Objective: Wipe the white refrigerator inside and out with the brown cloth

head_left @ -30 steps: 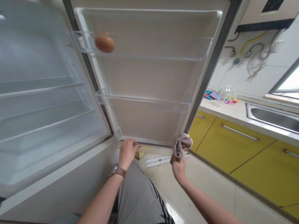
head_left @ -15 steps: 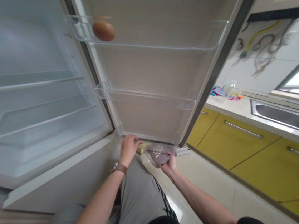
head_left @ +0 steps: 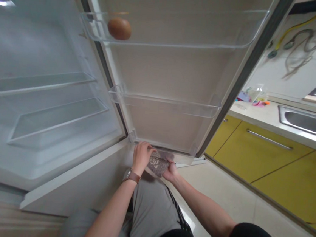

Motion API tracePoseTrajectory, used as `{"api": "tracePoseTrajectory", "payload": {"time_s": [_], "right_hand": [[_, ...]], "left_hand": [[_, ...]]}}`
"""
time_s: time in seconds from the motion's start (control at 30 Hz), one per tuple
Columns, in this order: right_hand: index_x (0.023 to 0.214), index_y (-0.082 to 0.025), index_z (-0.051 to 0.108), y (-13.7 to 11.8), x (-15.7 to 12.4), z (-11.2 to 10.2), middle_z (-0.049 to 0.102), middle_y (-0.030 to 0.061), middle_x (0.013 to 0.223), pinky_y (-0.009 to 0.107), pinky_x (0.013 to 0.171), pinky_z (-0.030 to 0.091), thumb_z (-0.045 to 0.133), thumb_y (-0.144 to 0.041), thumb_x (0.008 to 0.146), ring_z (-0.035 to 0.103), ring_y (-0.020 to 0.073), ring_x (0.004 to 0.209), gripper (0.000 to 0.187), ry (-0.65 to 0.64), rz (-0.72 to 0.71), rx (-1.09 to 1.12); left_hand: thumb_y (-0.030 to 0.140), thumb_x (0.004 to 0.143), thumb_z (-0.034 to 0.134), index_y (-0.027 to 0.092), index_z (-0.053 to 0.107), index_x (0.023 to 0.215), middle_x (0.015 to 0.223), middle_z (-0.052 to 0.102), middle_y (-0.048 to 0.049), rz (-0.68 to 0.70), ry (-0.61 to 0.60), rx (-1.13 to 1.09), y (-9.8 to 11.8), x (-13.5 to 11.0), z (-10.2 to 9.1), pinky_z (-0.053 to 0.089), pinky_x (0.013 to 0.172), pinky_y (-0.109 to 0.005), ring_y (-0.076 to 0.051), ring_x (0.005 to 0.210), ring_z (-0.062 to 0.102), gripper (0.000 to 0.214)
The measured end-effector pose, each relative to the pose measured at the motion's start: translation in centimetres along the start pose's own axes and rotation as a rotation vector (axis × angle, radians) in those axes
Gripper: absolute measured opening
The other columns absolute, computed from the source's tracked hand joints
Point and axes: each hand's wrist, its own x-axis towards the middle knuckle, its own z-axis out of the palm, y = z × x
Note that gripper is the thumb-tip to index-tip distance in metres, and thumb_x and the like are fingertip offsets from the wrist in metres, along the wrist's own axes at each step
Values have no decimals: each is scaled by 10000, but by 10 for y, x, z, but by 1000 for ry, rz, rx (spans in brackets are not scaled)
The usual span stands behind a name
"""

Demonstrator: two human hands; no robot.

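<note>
My right hand (head_left: 171,171) grips a brown-grey cloth (head_left: 158,165) with a pale pattern, at the lowest clear door bin (head_left: 184,159) of a fridge. Part of the cloth shows through the clear plastic. My left hand (head_left: 141,156), with a watch (head_left: 131,175) on its wrist, is curled over the left part of that bin's rim, its fingertips beside the cloth's upper left edge. Above, a clear middle bin (head_left: 171,105) spans the open fridge door (head_left: 168,74). One brown egg (head_left: 119,29) lies in the upper bin (head_left: 189,46), at its left end.
The fridge interior (head_left: 54,53) with glass shelves (head_left: 61,117) stands open on the left. Yellow cabinets (head_left: 278,166), a counter (head_left: 261,115) with a plastic bag (head_left: 256,92) and a steel sink (head_left: 311,122) are on the right. My knees are below the door.
My right hand has brought the cloth left, close against my left hand. My left hand stays at the bin's rim. The view has shifted slightly, with the door now further right.
</note>
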Motion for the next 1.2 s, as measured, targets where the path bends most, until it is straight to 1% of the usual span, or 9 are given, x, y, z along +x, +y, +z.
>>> {"api": "tracePoseTrajectory", "payload": {"time_s": [0.23, 0.37, 0.47, 0.6, 0.67, 0.77, 0.9, 1.0, 1.2], "right_hand": [[880, -163, 644, -73, -103, -83, 759, 160, 873, 492, 998, 563, 510, -364, 845, 745, 279, 1036, 245, 202, -35, -102], [853, -187, 653, -114, -153, -109, 767, 153, 882, 498, 986, 575, 578, -386, 795, 747, 291, 1038, 220, 362, -152, -244], [882, -193, 669, -139, -168, -100, 771, 128, 888, 501, 979, 587, 631, -379, 773, 753, 295, 1003, 219, 462, -324, -316], [1087, -201, 678, -155, -159, -62, 775, 79, 1046, 477, 998, 585, 761, -407, 739, 737, 266, 1041, 412, 613, -718, -332], [1162, -189, 678, -152, -150, -43, 763, 93, 1118, 464, 1021, 568, 791, -466, 742, 711, 269, 1102, 515, 607, -864, -495], [1166, -171, 718, -138, -142, -22, 760, 122, 1122, 460, 1054, 537, 743, -498, 803, 687, 287, 1131, 489, 567, -900, -906], [1296, -233, 698, -119, -143, -12, 704, 87, 1303, 419, 1116, 475, 612, -349, 885, 624, 275, 1265, 435, 510, -951, -1322], [1235, -230, 723, -116, -146, -13, 731, 81, 1240, 367, 1003, 526, 568, -284, 865, 673, 265, 1163, 405, 523, -1000, -1461], [1133, -231, 761, -116, -147, -17, 775, 70, 1044, 299, 810, 536, 560, -328, 840, 717, 238, 910, 368, 611, -1046, -1556]], "left_hand": [[257, 960, 637, 206, 658, 802, 931, 718, -64, 6, -4, -1, 4, 2, 0, 425, 870, -369, -257, 983, 608, 168], [257, 962, 630, 208, 657, 801, 933, 720, -61, 3, -9, 9, 5, 2, -1, 426, 867, -368, -258, 981, 610, 171], [259, 965, 628, 208, 653, 800, 936, 721, -62, -5, -12, 14, 6, 2, -2, 424, 870, -368, -259, 986, 612, 174], [269, 961, 639, 210, 649, 805, 930, 717, -63, 1, -7, 15, 4, 2, -1, 429, 871, -371, -261, 981, 612, 167], [271, 960, 640, 212, 647, 809, 931, 714, -64, 1, -4, 20, 3, 2, 1, 431, 874, -370, -262, 980, 615, 162], [286, 961, 637, 215, 646, 819, 933, 708, -65, 5, 4, 26, 0, 2, 4, 435, 867, -369, -266, 982, 618, 159], [294, 970, 626, 215, 643, 832, 926, 703, -63, 41, 25, 17, -2, 1, 5, 437, 855, -369, -267, 967, 612, 160], [277, 961, 641, 216, 639, 824, 926, 703, -64, 42, 26, 10, 0, 1, 3, 433, 861, -370, -268, 974, 611, 150], [258, 953, 642, 214, 650, 826, 923, 704, -66, 24, 16, 12, 2, 0, 1, 442, 872, -379, -268, 977, 615, 135]]}}
